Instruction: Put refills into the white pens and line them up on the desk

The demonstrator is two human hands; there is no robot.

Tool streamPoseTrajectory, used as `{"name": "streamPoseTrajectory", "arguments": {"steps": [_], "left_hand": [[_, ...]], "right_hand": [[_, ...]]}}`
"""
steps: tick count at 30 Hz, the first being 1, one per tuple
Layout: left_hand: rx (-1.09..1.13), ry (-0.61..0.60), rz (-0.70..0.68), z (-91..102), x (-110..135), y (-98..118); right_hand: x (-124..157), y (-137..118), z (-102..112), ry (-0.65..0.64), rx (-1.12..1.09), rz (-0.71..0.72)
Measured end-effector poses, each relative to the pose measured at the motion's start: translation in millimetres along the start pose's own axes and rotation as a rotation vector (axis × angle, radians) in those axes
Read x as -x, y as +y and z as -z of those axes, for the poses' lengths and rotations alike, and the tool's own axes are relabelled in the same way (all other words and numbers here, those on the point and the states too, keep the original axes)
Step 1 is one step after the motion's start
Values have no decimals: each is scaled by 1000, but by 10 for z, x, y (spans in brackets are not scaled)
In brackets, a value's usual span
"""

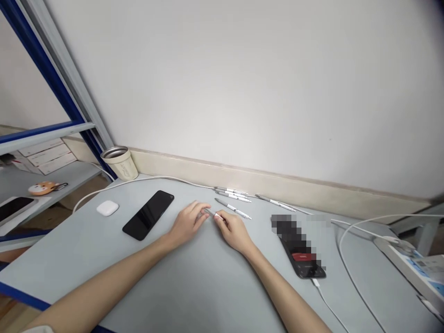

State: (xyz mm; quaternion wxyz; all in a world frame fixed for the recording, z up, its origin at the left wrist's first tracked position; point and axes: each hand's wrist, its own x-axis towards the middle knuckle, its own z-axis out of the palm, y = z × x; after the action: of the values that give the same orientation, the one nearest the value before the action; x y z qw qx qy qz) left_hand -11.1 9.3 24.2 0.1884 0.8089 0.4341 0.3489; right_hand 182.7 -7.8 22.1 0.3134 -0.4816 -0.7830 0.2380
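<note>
Steel-rimmed beige tumbler (120, 163) at back corner of desk (62, 263). White earbud case (107, 208) and black smartphone (148, 215) flat on desk, just left of left hand (187, 224). Left fingers (199, 213) curled together, tips on grey-white pen (211, 212); pen between both hands, mid-desk. Right fingers (222, 218) clamped on pen, right hand (236, 233) behind. Loose pens (231, 194) just beyond, along wall. Partly blurred phone (301, 259) further right, white cable (329, 300) attached. Power strip (409, 263) at far right.
</note>
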Motion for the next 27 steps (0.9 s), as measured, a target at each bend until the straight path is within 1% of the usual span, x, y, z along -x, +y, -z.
{"name": "streamPoseTrajectory", "arguments": {"steps": [1,3,6,11,18,20,22,27], "left_hand": [[-59,0,-30,16,1,2],[-143,-16,-48,33,-4,-10],[-184,-72,-80,20,-17,-50],[-132,-88,-69,-41,-10,-107],[-110,-173,-36,-59,-12,-94],[-135,-189,-13,-55,-14,-76],[-141,-177,-5,-48,-10,-54],[-20,-118,-4,-26,7,-15]], "right_hand": [[-8,3,-4,-15,23,-8],[-24,8,-5,-42,67,-9],[-27,12,-5,-53,149,13],[22,27,-27,-46,314,43],[73,41,-47,9,498,102],[70,39,-48,22,512,126],[62,42,-49,33,494,129],[57,67,-48,50,390,84]]}}
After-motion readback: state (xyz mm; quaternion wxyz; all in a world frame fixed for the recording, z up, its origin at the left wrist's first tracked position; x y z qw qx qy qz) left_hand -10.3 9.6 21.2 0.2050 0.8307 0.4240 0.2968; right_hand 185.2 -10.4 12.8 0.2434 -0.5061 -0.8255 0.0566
